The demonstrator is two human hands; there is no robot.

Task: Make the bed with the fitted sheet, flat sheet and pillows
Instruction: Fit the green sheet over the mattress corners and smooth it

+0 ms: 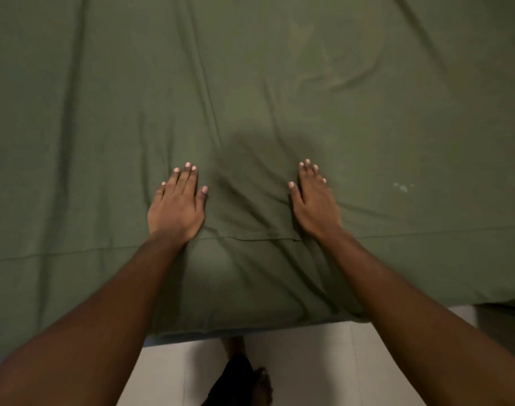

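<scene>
A dark green sheet [279,83] covers the whole bed top and hangs over the near edge. Long creases run through it, and a bunch of wrinkles lies between my hands. My left hand [177,206] lies flat on the sheet near the bed's edge, fingers straight and close together. My right hand [313,200] presses flat on the sheet about a forearm's length to the right, fingers straight. Neither hand holds any cloth. No pillows are in view.
The bed's near edge [250,329] runs across the bottom, with a thin blue strip showing under the sheet. Below it lies pale tiled floor [323,370], where my bare feet [262,382] stand. A small pale stain [402,187] marks the sheet at right.
</scene>
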